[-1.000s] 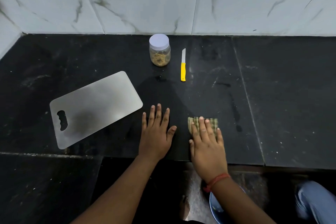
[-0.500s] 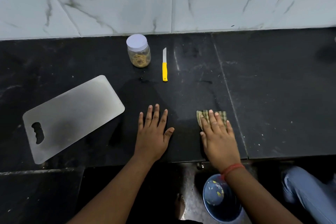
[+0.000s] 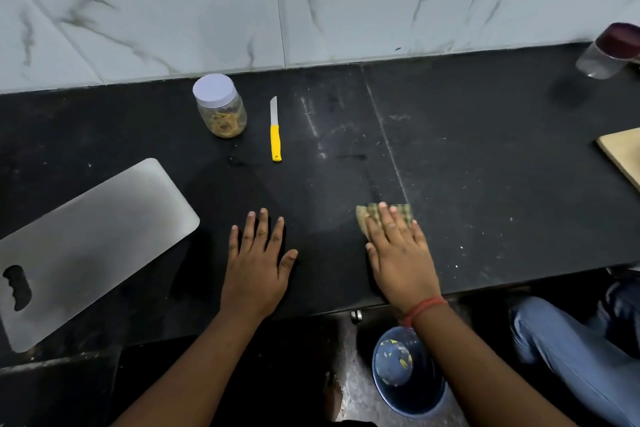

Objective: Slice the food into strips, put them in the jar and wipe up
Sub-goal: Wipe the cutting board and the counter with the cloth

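A clear jar (image 3: 221,107) with a pale lid stands at the back of the black counter (image 3: 485,166), with yellowish strips inside. A yellow-handled knife (image 3: 275,130) lies just to its right, blade pointing away. A steel cutting board (image 3: 86,246) lies bare at the left. My left hand (image 3: 258,267) rests flat on the counter with fingers spread. My right hand (image 3: 398,253) presses flat on a checked green cloth (image 3: 384,215), which shows only past my fingertips.
A blue bucket (image 3: 405,371) with scraps stands on the floor under my right wrist. At the far right are a dark-lidded jar (image 3: 609,52), a wooden board corner (image 3: 623,156) and a person's knee in blue trousers (image 3: 568,354). White specks dot the counter's right part.
My right hand has slid the cloth to the right along the counter. The view has swung right, bringing in the bucket and the right-hand objects. My left hand stays flat.
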{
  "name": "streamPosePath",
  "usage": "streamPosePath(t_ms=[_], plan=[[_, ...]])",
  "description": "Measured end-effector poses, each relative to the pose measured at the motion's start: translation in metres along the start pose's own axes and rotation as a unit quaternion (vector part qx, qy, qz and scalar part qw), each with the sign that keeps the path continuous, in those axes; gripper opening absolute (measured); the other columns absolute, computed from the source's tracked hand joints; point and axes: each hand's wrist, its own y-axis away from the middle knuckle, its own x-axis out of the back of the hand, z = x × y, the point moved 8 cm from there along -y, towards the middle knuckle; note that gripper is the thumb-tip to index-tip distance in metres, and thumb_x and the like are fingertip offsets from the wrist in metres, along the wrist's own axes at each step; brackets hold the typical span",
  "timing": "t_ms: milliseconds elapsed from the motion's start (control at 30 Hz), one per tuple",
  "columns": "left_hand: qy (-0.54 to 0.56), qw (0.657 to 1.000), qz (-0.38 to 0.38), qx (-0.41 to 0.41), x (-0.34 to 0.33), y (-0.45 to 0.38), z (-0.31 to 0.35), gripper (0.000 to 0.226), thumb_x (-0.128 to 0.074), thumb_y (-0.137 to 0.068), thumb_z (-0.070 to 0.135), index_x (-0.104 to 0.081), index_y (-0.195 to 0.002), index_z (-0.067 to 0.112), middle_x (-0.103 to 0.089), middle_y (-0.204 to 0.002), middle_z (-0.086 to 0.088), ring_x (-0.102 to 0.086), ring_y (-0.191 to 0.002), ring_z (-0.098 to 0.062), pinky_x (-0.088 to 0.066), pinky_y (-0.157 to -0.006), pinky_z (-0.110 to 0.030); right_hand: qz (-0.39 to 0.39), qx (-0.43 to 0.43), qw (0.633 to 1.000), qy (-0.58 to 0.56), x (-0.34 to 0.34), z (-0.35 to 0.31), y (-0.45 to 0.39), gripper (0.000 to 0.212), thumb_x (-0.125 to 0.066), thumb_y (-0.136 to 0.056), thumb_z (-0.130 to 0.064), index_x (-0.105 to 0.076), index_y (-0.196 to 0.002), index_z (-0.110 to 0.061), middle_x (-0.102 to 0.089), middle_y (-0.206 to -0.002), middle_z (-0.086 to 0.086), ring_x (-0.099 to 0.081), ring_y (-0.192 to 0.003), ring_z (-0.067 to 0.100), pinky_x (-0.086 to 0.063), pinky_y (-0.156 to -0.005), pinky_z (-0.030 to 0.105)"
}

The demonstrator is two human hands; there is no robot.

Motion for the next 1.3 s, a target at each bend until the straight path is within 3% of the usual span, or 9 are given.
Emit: streamPosePath(t_ms=[167, 300, 433, 567, 667, 800, 933, 1033, 1300], plan=[[0.008, 1.000, 0.006, -0.001, 0.000, 0.000, -0.001, 0.071, -0.004, -0.103, 0.059, -0.026, -0.158, 0.020, -0.015, -0.167, -0.010, -0.003, -0.155, -0.026, -0.008, -0.124, -0.052, -0.010, 0.162, 0.986, 0.025, -0.009, -0.030, 0.012, 0.059, -0.036, -0.098, -0.038, -0.023, -0.154, -0.027, -0.017, -0.162, 0.002, -0.018, -0.149, 0.021, -0.021, -0.117, 0.048], [0.013, 1.000, 0.013, 0.002, 0.001, 0.000, 0.000, 0.069, -0.009, -0.104, 0.057, -0.028, -0.158, 0.019, -0.016, -0.166, -0.011, -0.005, -0.155, -0.026, -0.007, -0.124, -0.052, -0.003, -0.035, 0.999, -0.005, 0.000, -0.004, -0.008, 0.061, -0.034, -0.096, -0.040, -0.024, -0.154, -0.025, -0.018, -0.162, 0.005, -0.018, -0.149, 0.025, -0.020, -0.117, 0.050], [0.024, 1.000, 0.020, -0.003, 0.003, 0.001, -0.001, 0.070, -0.006, -0.103, 0.057, -0.028, -0.158, 0.018, -0.016, -0.166, -0.011, -0.006, -0.155, -0.026, -0.005, -0.124, -0.050, -0.013, 0.215, 0.976, 0.003, -0.007, -0.071, 0.002, 0.059, -0.036, -0.097, -0.038, -0.023, -0.154, -0.027, -0.018, -0.162, 0.002, -0.017, -0.149, 0.021, -0.019, -0.119, 0.047], [0.035, 0.999, 0.029, 0.010, 0.005, 0.002, -0.003, 0.070, -0.006, -0.104, 0.056, -0.029, -0.157, 0.017, -0.016, -0.166, -0.011, -0.007, -0.155, -0.027, -0.004, -0.124, -0.050, -0.013, 0.032, 0.999, -0.021, -0.004, -0.065, -0.027, 0.061, -0.035, -0.097, -0.039, -0.020, -0.155, -0.024, -0.016, -0.162, 0.006, -0.013, -0.150, 0.024, -0.017, -0.119, 0.049], [0.067, 0.997, 0.045, 0.018, 0.009, -0.001, -0.009, 0.069, -0.007, -0.104, 0.057, -0.028, -0.157, 0.018, -0.014, -0.167, -0.010, -0.004, -0.156, -0.026, -0.002, -0.124, -0.050, -0.020, 0.253, 0.967, -0.003, -0.010, -0.124, -0.014, 0.061, -0.038, -0.096, -0.038, -0.023, -0.154, -0.024, -0.018, -0.162, 0.004, -0.013, -0.150, 0.024, -0.016, -0.120, 0.048], [0.080, 0.994, 0.060, 0.039, 0.018, -0.014, -0.033, 0.069, -0.006, -0.105, 0.056, -0.027, -0.158, 0.018, -0.014, -0.167, -0.012, -0.006, -0.155, -0.027, -0.003, -0.124, -0.051, -0.015, 0.053, 0.998, -0.026, -0.004, -0.106, -0.054, 0.061, -0.036, -0.097, -0.038, -0.019, -0.155, -0.025, -0.016, -0.162, 0.005, -0.012, -0.150, 0.024, -0.019, -0.118, 0.050], [0.063, 0.995, 0.064, 0.035, 0.024, -0.030, -0.068, 0.068, -0.010, -0.105, 0.055, -0.030, -0.157, 0.015, -0.017, -0.166, -0.013, -0.010, -0.155, -0.030, -0.006, -0.124, -0.051, -0.036, 0.250, 0.967, -0.016, -0.014, -0.181, -0.054, 0.059, -0.036, -0.098, -0.037, -0.023, -0.154, -0.024, -0.015, -0.163, 0.003, -0.012, -0.150, 0.022, -0.017, -0.119, 0.048], [0.054, 0.996, 0.064, 0.028, 0.027, -0.036, -0.083, 0.067, -0.013, -0.105, 0.054, -0.028, -0.157, 0.015, -0.017, -0.166, -0.014, -0.009, -0.155, -0.031, -0.002, -0.124, -0.047, -0.025, 0.113, 0.993, -0.037, -0.011, -0.176, -0.090, 0.059, -0.031, -0.098, -0.037, -0.021, -0.154, -0.024, -0.014, -0.163, 0.003, -0.011, -0.150, 0.022, -0.016, -0.120, 0.048], [0.083, 0.994, 0.062, -0.019, 0.026, -0.035, -0.081, 0.064, -0.027, -0.102, 0.045, -0.025, -0.158, 0.012, -0.018, -0.166, -0.013, -0.007, -0.156, -0.028, -0.011, -0.124, -0.052, -0.051, 0.161, 0.985, -0.026, -0.020, -0.228, -0.139, 0.058, -0.021, -0.101, -0.045, -0.019, -0.155, -0.025, -0.008, -0.164, 0.003, -0.005, -0.151, 0.021, -0.011, -0.121, 0.048]])
